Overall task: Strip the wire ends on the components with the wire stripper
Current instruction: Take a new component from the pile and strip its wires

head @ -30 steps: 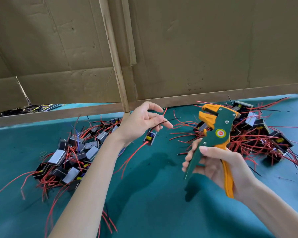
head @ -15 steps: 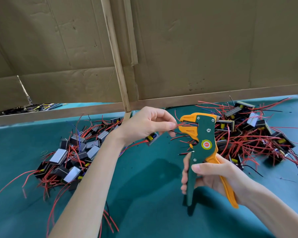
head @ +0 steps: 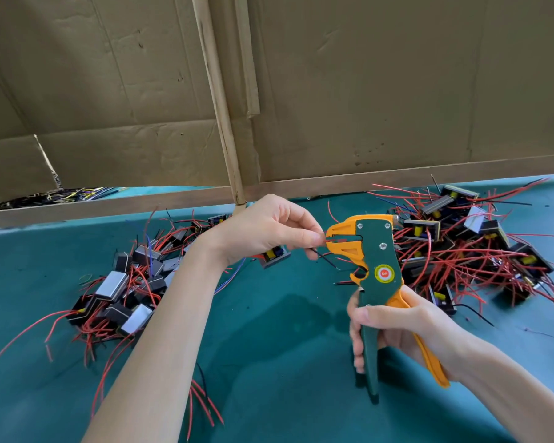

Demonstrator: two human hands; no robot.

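Over the table (head: 269, 362), between the left pile (head: 125, 292) and right pile (head: 461, 251) of components, I see the right hand (head: 406, 327) gripping the stripper (head: 378, 251) while the left hand (head: 269, 228) pinches a red wire (head: 335, 240), its end in the jaws.

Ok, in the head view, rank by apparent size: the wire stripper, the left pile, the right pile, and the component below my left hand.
1. left pile and right pile: similar spread, too close to rank.
2. wire stripper, enlarged by nearness to the camera.
3. component below the left hand.
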